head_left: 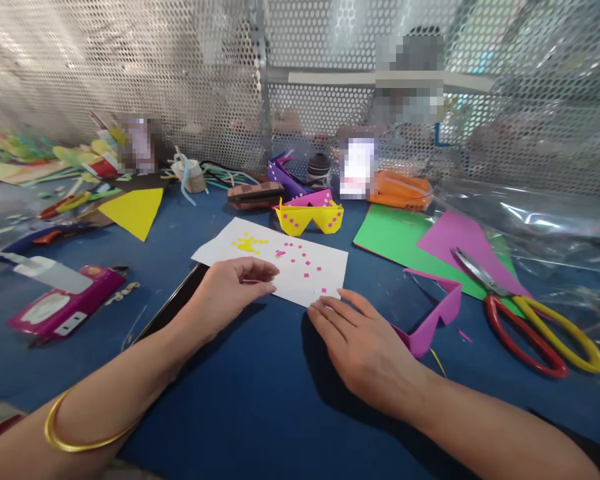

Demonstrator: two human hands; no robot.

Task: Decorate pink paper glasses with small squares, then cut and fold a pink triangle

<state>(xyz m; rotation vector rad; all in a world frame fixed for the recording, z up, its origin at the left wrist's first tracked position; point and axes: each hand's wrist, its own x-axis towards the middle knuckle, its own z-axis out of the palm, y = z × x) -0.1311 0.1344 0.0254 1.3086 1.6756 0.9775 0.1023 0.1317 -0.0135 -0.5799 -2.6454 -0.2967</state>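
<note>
A white sheet of paper [290,263] lies on the blue table, dotted with tiny pink squares [305,267] and some yellow bits [247,243]. My left hand [230,293] rests on the sheet's near left edge, fingers curled in a loose pinch; I cannot make out anything in them. My right hand [365,347] lies flat with fingers stretched out, their tips touching the sheet's near right corner. A purple paper glasses shape [433,320] sits just right of that hand. A gold bangle [70,427] is on my left wrist.
Yellow paper glasses with pink dots [307,217] stand beyond the sheet. Red and yellow scissors [530,320] lie on green [395,240] and purple [455,240] paper at right. A pink punch tool [65,307] is at left, a yellow triangle [133,210] behind it. Perforated metal screen at the back.
</note>
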